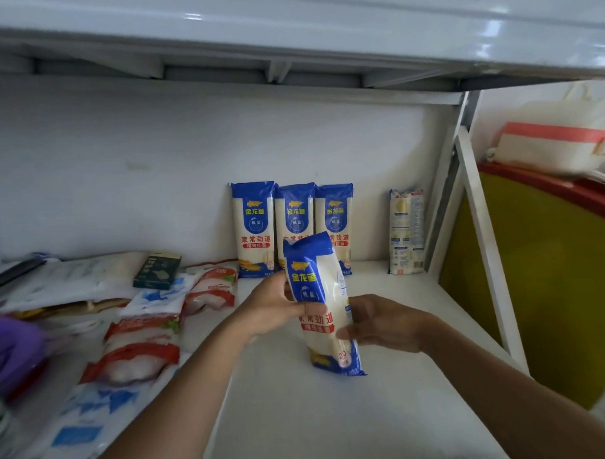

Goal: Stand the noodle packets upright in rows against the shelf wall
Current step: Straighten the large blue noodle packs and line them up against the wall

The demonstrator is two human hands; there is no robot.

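Three blue-and-white noodle packets (254,227) stand upright side by side against the white shelf wall (155,165). A fourth packet of the same kind (316,283) is held in front of them, nearly upright and leaning slightly left, its lower end close to the white shelf (335,417). My left hand (280,309) grips its left side near the middle, thumb across the front. My right hand (383,324) holds its right side lower down. A paler packet (406,230) stands alone against the wall further right.
Red-and-white and blue-and-white packets (137,352) lie flat in a pile at the left, with a dark green box (156,270) behind them. A purple gloved hand (10,346) is at the far left. The shelf's white frame post (483,243) bounds the right side.
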